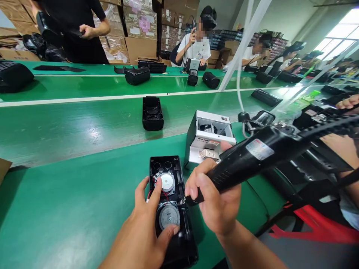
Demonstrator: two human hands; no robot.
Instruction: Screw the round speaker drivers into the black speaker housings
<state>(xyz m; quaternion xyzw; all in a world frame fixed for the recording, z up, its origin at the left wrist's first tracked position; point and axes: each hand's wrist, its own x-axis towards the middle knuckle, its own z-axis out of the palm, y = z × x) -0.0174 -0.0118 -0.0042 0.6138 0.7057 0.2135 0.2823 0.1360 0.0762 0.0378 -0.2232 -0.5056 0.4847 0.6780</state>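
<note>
A black speaker housing (pixel 176 244) lies on the green work surface, with two round silver speaker drivers (pixel 169 215) and red wires inside. My left hand (pixel 148 220) holds the housing, its fingers over the upper driver and its thumb on the lower one. In my right hand (pixel 217 198) is a black electric screwdriver (pixel 241 160), gripped near its front end. The tool slants down to the left, and its tip meets the housing's right side beside the drivers, near a small screw.
A white and grey screw feeder (pixel 209 138) stands just behind my right hand. Beyond it, an open black housing (pixel 152 114) rests on the green conveyor (pixel 92 127). A hanging white cable (pixel 239 82) reaches the tool's rear. Other people work across the line and at the right.
</note>
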